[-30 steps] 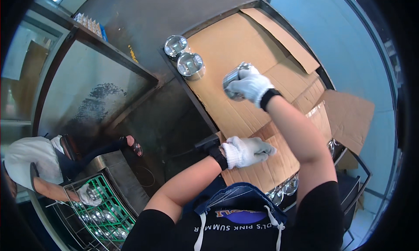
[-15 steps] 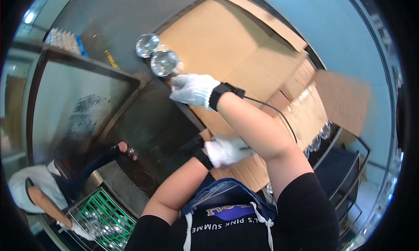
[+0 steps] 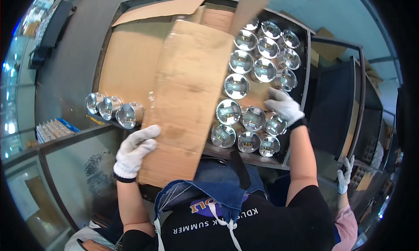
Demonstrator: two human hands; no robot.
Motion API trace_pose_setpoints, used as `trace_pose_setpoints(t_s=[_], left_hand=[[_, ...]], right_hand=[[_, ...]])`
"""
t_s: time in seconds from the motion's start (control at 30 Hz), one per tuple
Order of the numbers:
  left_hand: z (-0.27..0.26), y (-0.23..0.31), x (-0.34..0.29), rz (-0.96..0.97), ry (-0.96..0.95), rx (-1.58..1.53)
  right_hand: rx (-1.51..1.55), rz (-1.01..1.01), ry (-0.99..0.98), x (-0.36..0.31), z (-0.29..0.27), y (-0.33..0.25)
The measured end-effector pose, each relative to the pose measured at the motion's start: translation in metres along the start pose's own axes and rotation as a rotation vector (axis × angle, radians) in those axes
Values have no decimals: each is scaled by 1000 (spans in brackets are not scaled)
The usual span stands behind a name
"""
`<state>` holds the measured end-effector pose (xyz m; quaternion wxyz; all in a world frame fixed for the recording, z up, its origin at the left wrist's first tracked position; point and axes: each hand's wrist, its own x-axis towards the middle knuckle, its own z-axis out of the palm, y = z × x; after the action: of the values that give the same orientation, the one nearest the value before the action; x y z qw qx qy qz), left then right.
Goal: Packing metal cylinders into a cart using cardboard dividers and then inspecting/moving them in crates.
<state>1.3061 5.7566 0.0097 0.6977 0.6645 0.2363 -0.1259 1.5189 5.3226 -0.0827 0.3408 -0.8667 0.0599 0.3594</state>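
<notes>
My left hand, in a white knit glove, is at the left edge of a long brown cardboard sheet. Its thumb and forefinger are apart over that edge, with no grip visible. Another white glove covers my right hand, which reaches over several silvery metal pistons on the right. Its fingers point left and stand apart beside a gap in the rows, nearest one piston below and another piston above. I see nothing held in it. The sheet's upper end and a flap are blurred.
A dark metal-framed cart holds the cardboard and pistons. Three pistons line its left front corner. At right is a dark rack with a co-worker's gloved hand. A framed panel stands at left.
My view has swung to the right over the cart. The cardboard sheet has shifted left and the piston rows are uncovered. My hands have moved apart, the right one now over the pistons.
</notes>
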Motion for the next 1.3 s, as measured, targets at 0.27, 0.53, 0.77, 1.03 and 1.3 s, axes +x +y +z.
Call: trace_pose_setpoints(t_s=[0.27,0.53,0.77,1.03,1.3], left_hand=[[-6,34,-11,-48,181,197],[6,38,-18,-97,291,207],[16,36,-4,-145,215,148],[25,14,1,-150,78,52],[54,-34,40,-30,-312,-150]], right_hand=[[-623,-292,-110,94,100,-26],[-550,-326,-54,104,101,-19],[367,-117,123,69,68,20],[1085,-324,229,-69,-24,-4],[767,-840,139,-146,-75,-117]])
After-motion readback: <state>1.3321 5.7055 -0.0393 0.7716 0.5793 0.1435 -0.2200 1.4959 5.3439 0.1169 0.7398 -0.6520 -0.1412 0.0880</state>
